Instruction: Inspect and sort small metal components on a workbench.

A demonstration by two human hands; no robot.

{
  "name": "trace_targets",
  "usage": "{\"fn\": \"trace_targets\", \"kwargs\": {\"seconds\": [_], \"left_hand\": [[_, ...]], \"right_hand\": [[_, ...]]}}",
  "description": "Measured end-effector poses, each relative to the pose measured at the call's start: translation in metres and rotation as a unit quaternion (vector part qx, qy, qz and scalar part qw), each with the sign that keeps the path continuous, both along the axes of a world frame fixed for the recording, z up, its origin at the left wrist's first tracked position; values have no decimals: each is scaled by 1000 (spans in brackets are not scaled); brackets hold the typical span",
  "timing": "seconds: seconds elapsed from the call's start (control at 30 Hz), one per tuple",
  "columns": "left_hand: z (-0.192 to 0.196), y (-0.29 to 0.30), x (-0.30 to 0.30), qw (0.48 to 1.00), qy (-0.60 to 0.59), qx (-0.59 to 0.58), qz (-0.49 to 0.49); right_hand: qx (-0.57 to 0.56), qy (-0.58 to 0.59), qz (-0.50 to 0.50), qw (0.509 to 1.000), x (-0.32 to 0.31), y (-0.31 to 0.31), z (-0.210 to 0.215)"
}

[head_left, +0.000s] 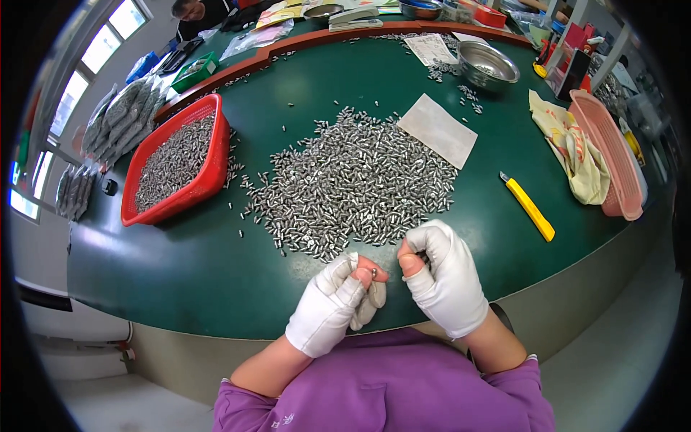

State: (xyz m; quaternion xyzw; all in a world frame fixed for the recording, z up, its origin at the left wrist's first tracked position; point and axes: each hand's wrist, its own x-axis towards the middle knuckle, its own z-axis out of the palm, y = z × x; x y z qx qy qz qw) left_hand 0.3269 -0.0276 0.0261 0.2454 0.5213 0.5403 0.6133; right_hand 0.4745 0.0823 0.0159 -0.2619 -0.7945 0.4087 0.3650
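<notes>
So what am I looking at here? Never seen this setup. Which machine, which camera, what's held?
No machine: these are a person's own two hands in white gloves that leave some fingertips bare. There is one picture, from the left of two head-worn fisheye cameras looking down, so straight edges bend.

On the green table lies a pile of small metal parts. A red basket of similar parts stands to the left; a pale sheet and a yellow cutter lie to the right.

The left hand pinches one metal piece. The right hand is curled; what it holds, if anything, is unclear.
</notes>
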Motion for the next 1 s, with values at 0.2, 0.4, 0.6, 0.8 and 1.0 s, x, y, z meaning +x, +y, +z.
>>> {"fn": "trace_targets", "kwargs": {"seconds": [0.2,0.4,0.6,0.8,1.0], "left_hand": [[4,0,0,1000,12,-24,-1],[-2,0,1,1000,13,-12,10],[-2,0,1,1000,8,-19,22],[-2,0,4,1000,-1,-5,24],[-1,0,3,1000,9,1,5]], "right_hand": [[95,-44,-76,992,7,10,5],[261,-30,-125,957,1,14,6],[289,-70,-119,947,-2,17,12],[183,14,32,983,-1,15,10],[158,23,114,981,-2,16,4]]}}
